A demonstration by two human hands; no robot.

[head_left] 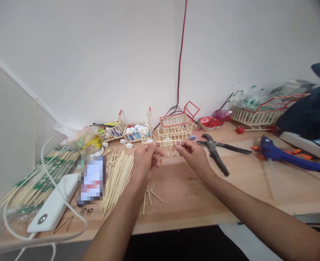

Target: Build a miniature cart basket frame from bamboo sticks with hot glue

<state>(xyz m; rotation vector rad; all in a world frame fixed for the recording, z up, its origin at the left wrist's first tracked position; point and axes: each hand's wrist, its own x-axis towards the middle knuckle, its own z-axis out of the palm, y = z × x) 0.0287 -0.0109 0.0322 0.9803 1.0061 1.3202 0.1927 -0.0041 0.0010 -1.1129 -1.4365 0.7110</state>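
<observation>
A small unpainted basket frame of thin wooden sticks (172, 141) stands on the wooden table (192, 203) in front of me. My left hand (146, 159) pinches the frame's left side with thumb and fingertips. My right hand (193, 154) pinches its right side. A loose heap of plain sticks (118, 177) lies just left of my left hand, and a few short cut pieces (150, 195) lie under my left wrist.
Behind stands a red-rimmed stick basket (177, 121). Two stick baskets with bottle caps (127, 132) stand at the back left. Black cutters (217, 152) and a blue glue gun (285, 154) lie to the right. A phone (91, 179), white power bank (54, 203) and packed sticks (37, 177) lie at left.
</observation>
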